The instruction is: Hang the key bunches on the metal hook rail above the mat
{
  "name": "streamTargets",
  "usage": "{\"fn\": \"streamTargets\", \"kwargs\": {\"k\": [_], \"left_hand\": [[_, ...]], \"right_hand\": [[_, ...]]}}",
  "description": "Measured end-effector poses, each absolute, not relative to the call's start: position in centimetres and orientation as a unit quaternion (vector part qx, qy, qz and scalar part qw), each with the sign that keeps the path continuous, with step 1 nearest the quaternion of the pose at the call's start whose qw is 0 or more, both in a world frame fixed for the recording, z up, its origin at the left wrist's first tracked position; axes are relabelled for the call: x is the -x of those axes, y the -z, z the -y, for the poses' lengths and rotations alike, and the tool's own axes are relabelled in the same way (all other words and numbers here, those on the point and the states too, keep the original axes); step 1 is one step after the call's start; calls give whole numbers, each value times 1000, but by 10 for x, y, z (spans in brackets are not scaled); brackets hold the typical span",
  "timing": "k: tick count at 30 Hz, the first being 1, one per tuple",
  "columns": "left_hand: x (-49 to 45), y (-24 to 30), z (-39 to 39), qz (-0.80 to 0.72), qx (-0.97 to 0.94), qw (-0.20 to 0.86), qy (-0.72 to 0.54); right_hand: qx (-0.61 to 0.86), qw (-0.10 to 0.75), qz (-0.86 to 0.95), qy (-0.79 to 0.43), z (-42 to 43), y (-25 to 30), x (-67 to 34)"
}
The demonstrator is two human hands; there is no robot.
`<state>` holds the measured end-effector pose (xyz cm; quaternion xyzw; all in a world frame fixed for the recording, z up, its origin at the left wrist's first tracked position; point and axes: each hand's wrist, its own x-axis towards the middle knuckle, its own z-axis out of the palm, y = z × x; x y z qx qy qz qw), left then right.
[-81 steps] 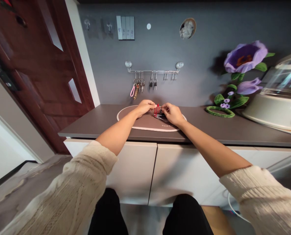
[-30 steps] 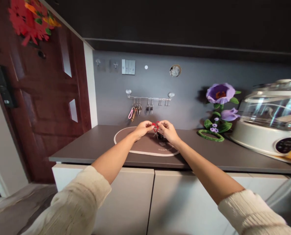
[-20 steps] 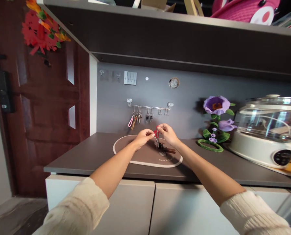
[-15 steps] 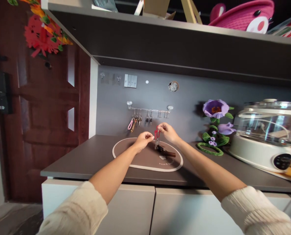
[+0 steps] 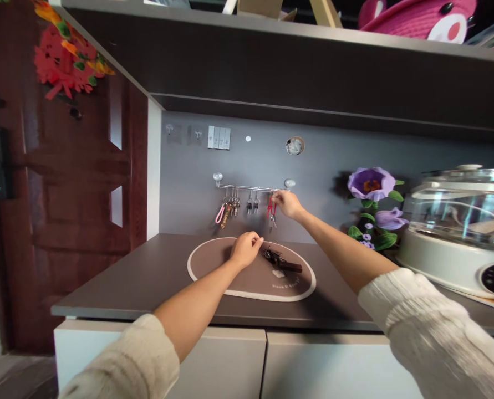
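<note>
Nearest, cream knit sleeves [image 5: 429, 327] cover both forearms, and white cabinet doors [image 5: 225, 366] stand below the edge of the dark grey desk [image 5: 113, 293]. On the desk lies an oval brown mat [image 5: 247, 295] with a cream rim. The left hand [image 5: 247, 249] hovers over the mat, its grip narrow, fingertips drawn together with nothing showing between them. Just to its right, on the mat, lies a dark bunch of keys [image 5: 278, 259] with a brown leather fob, apart from the hand.

Farther off, the right hand [image 5: 286, 204] is up at a metal key rail [image 5: 250, 188] fixed to the grey wall. Its grip is narrow, pinching a red-corded key [image 5: 270, 209] that hangs at the rail's right part, with the small metal key dangling below the fingers. To the left on the same rail hang other key sets and a pink loop fob [image 5: 220, 215].

To the right of the mat stand a purple artificial flower [image 5: 371, 184] and a white cooker with a glass lid [image 5: 458, 233]. At far left is a dark red wooden door [image 5: 76, 221]. A shelf [image 5: 247, 22] runs overhead.
</note>
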<state>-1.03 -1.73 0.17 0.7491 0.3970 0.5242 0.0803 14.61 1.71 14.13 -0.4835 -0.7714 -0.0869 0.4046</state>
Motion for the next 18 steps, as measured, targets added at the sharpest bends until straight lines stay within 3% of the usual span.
{"fn": "streamTargets", "kwargs": {"k": [18], "left_hand": [[6,-1,15,-413,-755,72,-504]], "right_hand": [[626,319,694,158,-53,-157,-134]]}}
